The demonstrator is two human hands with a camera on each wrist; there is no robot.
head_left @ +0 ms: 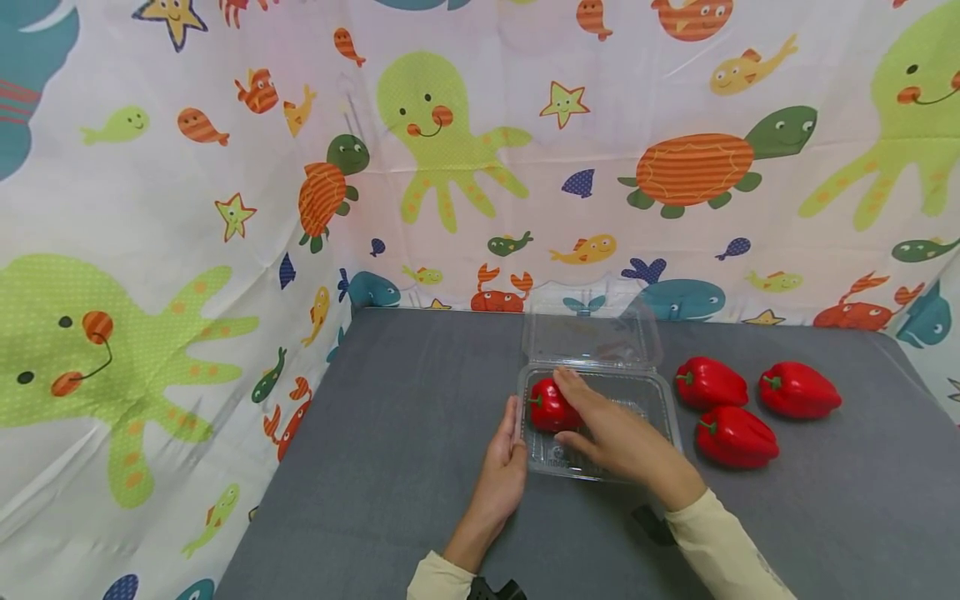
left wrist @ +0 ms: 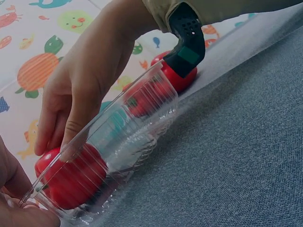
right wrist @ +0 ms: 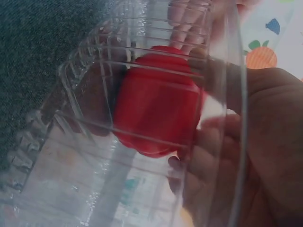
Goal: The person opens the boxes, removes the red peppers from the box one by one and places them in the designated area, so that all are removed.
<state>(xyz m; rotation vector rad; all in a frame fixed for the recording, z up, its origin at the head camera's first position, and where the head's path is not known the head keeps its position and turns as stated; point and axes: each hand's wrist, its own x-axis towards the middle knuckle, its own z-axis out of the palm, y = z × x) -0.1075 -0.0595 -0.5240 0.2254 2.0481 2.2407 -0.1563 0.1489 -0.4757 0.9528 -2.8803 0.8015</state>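
A clear plastic clamshell container [head_left: 600, 475] lies on the grey cloth with its lid [head_left: 592, 337] folded open toward the back. Inside it, at the left end, sits a glossy red bell pepper [head_left: 550, 406] with a green stem pointing left. My right hand [head_left: 626, 437] reaches in from the right and holds this pepper between thumb and fingers, as the right wrist view shows through the container wall. At the container's left edge, my left hand [head_left: 501, 475] grips the rim, thumb and fingers [left wrist: 28, 215] on either side of it.
Right of the container lie three more red bell peppers: one near it [head_left: 711, 383], one farther right [head_left: 799, 390] and one in front [head_left: 738, 437]. Behind the grey table [head_left: 360, 467] hangs a curtain [head_left: 465, 250] printed with sea animals, which also runs along the left side.
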